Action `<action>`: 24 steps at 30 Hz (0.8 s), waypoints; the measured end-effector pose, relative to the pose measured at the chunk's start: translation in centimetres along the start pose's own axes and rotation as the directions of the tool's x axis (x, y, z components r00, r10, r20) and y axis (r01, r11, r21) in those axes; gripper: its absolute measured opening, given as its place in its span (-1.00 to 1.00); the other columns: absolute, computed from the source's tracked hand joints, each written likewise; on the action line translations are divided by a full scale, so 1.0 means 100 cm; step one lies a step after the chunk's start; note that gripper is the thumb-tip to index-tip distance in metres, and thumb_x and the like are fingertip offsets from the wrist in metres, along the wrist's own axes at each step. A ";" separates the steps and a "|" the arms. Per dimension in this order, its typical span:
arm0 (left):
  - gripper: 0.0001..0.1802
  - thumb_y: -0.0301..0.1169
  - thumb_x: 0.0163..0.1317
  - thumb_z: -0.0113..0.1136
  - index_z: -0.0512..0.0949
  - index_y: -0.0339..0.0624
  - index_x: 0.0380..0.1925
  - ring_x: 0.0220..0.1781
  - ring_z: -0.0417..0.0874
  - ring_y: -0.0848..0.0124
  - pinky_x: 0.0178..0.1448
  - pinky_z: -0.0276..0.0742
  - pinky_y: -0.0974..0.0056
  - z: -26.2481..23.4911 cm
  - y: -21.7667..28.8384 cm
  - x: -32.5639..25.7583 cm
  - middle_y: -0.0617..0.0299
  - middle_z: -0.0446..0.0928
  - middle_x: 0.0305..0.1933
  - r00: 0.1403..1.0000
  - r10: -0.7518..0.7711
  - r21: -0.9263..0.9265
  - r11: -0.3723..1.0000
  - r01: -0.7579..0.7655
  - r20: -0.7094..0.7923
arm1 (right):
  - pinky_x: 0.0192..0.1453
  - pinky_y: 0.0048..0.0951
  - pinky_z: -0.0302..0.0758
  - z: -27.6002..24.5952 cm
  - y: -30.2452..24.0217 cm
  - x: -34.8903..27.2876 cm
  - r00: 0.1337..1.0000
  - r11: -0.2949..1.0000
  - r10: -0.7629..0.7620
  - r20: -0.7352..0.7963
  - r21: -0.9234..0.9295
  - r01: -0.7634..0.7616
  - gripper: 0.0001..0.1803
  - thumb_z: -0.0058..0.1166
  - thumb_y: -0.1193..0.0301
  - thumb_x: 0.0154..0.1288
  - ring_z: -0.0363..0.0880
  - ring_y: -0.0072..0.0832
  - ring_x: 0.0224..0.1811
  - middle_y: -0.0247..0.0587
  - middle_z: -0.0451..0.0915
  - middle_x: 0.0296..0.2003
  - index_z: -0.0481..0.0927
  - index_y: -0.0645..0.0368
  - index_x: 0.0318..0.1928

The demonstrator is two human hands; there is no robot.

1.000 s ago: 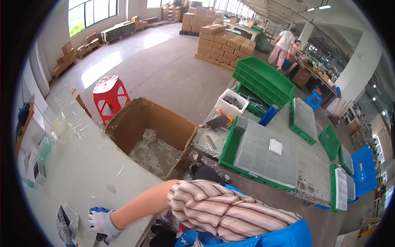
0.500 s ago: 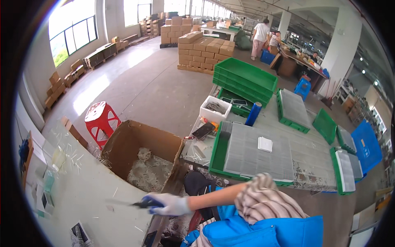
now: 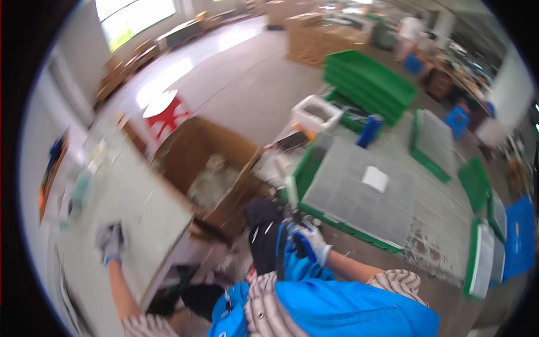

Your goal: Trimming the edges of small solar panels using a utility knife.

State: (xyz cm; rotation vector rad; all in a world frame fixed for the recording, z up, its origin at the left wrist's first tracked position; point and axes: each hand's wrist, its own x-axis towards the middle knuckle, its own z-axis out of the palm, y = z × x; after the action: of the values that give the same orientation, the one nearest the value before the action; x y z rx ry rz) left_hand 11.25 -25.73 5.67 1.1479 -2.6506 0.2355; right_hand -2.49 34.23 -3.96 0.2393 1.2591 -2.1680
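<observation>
On the grey-white table to the left, my gloved left hand (image 3: 111, 249) holds a small dark panel (image 3: 119, 229) with a pale border at the tabletop; motion smears the fingers. My right hand (image 3: 318, 244), in a white and blue glove, is in front of my body, closed around a knife-like tool (image 3: 301, 242) with a blue handle. Its blade is too blurred to make out clearly. That hand is near the front edge of a large green tray (image 3: 343, 227) filled with grey sheets. A small white stack of cards (image 3: 375, 178) lies on top of them.
An open cardboard box (image 3: 236, 140) with pale scraps stands between the two tables. Behind it is a red stool (image 3: 168, 121). The right table carries a white foam box (image 3: 303, 115), a blue cylinder (image 3: 369, 132) and stacked green crates (image 3: 370, 90). People work far off.
My right hand with the tool has swung from over the left table to the right, in front of my body. The view has shifted, and my left hand shows more fully.
</observation>
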 end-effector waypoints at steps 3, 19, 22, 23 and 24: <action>-0.57 0.00 0.19 0.07 0.67 -0.14 -0.36 -0.23 0.58 0.21 -0.16 0.45 0.11 0.039 -0.017 -0.024 0.02 0.62 -0.24 0.936 -0.047 -0.039 0.999 0.036 -0.350 | -0.54 -0.45 0.47 -0.003 -0.011 -0.009 0.987 0.978 0.162 0.009 -0.137 -0.160 -0.68 0.03 0.20 0.36 0.52 -0.47 -0.55 -0.28 0.54 -0.44 0.48 0.09 0.00; -0.11 0.31 -0.02 0.16 0.43 -0.17 0.12 0.28 0.33 0.02 0.38 0.16 0.00 -0.014 0.023 -0.057 -0.09 0.39 0.17 0.997 0.046 0.131 0.991 -0.039 -0.055 | -0.34 -0.47 0.57 0.057 0.012 0.036 0.929 0.942 0.103 0.357 -0.336 0.025 -0.68 0.01 0.30 0.39 0.51 -0.59 -0.36 -0.32 0.49 -0.39 0.46 0.22 0.05; -0.26 0.27 0.05 0.13 0.57 -0.21 -0.10 0.10 0.50 0.05 0.23 0.36 0.11 -0.072 0.057 -0.058 -0.13 0.53 -0.06 0.977 0.033 0.053 0.998 -0.045 0.209 | -0.30 -0.45 0.57 0.074 0.030 0.076 0.843 0.948 0.112 0.527 -0.310 0.068 -0.72 0.02 0.29 0.38 0.53 -0.53 -0.38 -0.28 0.53 -0.39 0.51 0.21 -0.03; -0.29 0.26 0.10 0.08 0.58 -0.19 -0.12 0.05 0.53 0.07 0.16 0.40 0.09 -0.077 0.048 -0.055 -0.09 0.56 -0.09 0.976 0.080 0.029 0.996 -0.088 0.202 | -0.20 -0.40 0.58 0.082 0.033 0.086 0.824 0.963 0.133 0.550 -0.267 0.023 -0.73 0.05 0.32 0.36 0.53 -0.50 -0.36 -0.28 0.53 -0.38 0.49 0.20 -0.03; -0.32 0.26 0.15 0.02 0.59 -0.16 -0.13 0.00 0.57 0.08 0.09 0.44 0.07 -0.078 0.037 -0.051 -0.05 0.59 -0.12 0.973 0.126 0.010 0.991 -0.130 0.192 | -0.20 -0.40 0.58 0.091 0.034 0.092 0.824 0.964 0.138 0.550 -0.265 0.015 -0.73 0.05 0.32 0.36 0.53 -0.50 -0.36 -0.28 0.53 -0.38 0.49 0.20 -0.03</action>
State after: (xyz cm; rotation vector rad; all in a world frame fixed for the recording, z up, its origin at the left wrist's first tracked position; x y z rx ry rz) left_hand 13.16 -17.76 11.52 1.0554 -2.9024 0.1864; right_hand -6.54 21.53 -5.64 -0.4432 1.1356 -1.7899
